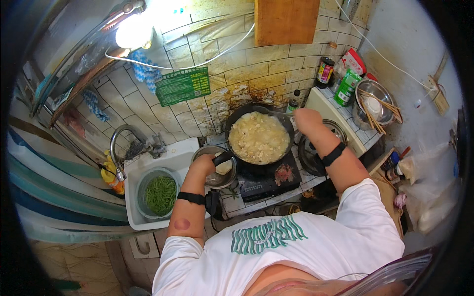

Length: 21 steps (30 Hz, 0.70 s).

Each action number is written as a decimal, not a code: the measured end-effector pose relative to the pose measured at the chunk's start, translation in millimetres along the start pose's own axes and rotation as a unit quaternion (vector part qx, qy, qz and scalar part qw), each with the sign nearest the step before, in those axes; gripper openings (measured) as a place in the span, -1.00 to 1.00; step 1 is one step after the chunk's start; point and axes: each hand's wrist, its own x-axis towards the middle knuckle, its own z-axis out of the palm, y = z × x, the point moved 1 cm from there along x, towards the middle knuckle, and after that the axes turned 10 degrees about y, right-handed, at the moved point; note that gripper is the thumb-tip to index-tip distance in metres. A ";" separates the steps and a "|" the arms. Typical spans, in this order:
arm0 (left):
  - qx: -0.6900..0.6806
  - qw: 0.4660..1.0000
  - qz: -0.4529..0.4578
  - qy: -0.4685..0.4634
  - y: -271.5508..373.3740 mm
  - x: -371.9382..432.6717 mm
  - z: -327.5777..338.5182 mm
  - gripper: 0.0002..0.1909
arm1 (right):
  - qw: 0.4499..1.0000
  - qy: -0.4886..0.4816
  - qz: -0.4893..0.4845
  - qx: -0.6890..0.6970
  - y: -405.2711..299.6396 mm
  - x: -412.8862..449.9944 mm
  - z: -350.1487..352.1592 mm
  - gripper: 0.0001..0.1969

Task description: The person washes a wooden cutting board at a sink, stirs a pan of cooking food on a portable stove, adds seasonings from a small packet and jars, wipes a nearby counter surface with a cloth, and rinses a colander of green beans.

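Note:
My left hand (202,165) is closed around the black handle (222,158) of a wok (230,125). Pale, brothy food in small pieces (259,137) fills the wok, which sits over a black cooktop (268,183). At the wok's upper right, my right hand (308,120) grips a metal utensil (276,112) whose far end reaches into the wok; its tip is hidden. Below my left hand, a steel bowl (216,181) holds a pale item (224,168) that I cannot identify. Reddish scraps (283,174) lie on the cooktop's front right.
A white sink (131,192) at left holds a basket (142,192) of green vegetables (161,195) under a curved faucet (116,142). Right of the wok lies a glass lid (311,162). A small bottle (293,100) stands behind; a steel pot with chopsticks (387,88) is on the right ledge.

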 end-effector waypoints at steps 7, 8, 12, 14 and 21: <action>-0.047 0.997 -0.052 0.013 7.4 -18.6 -9.3 -0.51 | 0.985 -0.057 -0.153 -0.049 -63.1 -27.4 -29.3 -0.90; -0.056 0.997 -0.031 0.030 1.6 -15.5 -4.4 -0.51 | 0.983 -0.077 -0.158 -0.053 -62.0 -35.0 -40.4 -0.89; -0.044 0.998 -0.025 0.045 1.3 -12.0 0.9 -0.50 | 0.970 -0.128 -0.184 -0.097 -46.5 -63.3 -74.9 -0.88; -0.047 0.998 -0.015 0.041 3.9 -13.5 0.8 -0.51 | 0.971 -0.106 -0.182 -0.111 -31.6 -73.1 -75.9 -0.89; -0.057 0.996 -0.015 0.070 4.5 -19.9 1.5 -0.57 | 0.985 -0.066 -0.122 -0.104 -7.6 -81.2 -107.7 -0.69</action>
